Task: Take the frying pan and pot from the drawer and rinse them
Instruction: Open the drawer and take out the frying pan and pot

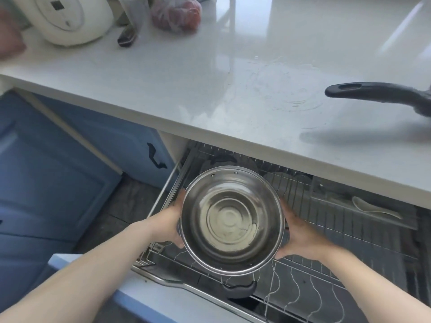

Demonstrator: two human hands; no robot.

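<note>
A round stainless steel pot [231,220] hangs over the open drawer [326,264], seen from above with its empty inside facing me. My left hand [170,222] grips its left side and my right hand [300,234] grips its right side, fingers curled under the rim. The frying pan's black handle [373,92] lies on the white counter [186,89] at the right edge; the pan's body is out of view.
The drawer holds a wire rack and a white spoon [373,209] in a tray at the right. On the counter's back stand a white rice cooker [70,17], a clear cup [135,12] and a bag of red produce [177,15]. A blue cabinet door [46,183] stands open at the left.
</note>
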